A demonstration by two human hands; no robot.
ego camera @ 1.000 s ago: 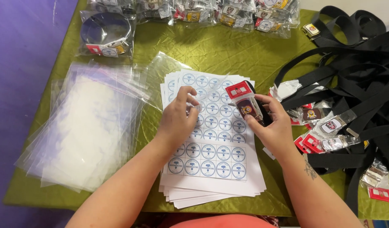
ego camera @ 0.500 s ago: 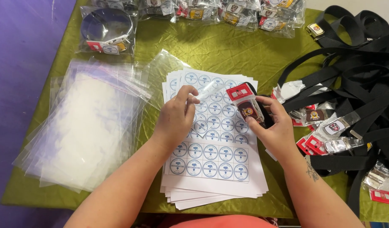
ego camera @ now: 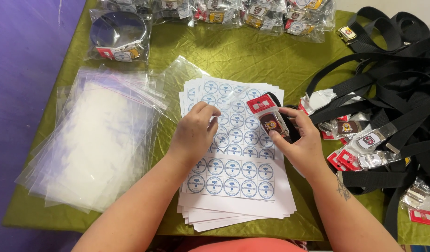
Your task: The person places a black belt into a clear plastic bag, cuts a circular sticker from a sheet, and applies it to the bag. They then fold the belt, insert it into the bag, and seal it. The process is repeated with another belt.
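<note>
A stack of white sheets with round blue-and-white stickers (ego camera: pixel 233 168) lies on the green tablecloth (ego camera: pixel 233 56) in front of me. My left hand (ego camera: pixel 195 133) rests on the top sheet, thumb and fingertips pinched at a sticker near the middle. My right hand (ego camera: pixel 300 140) holds a rolled black belt in a clear bag (ego camera: pixel 273 122), its buckle and red tag facing up, just above the sheet's right edge.
A pile of clear empty plastic bags (ego camera: pixel 95 140) lies to the left. Loose black belts with buckles and red tags (ego camera: pixel 387 107) fill the right side. Bagged belts (ego camera: pixel 119 35) line the far edge. The purple floor shows on the left.
My left fingers have closed a little tighter on a sticker on the sheet. The right hand keeps the bagged belt almost still.
</note>
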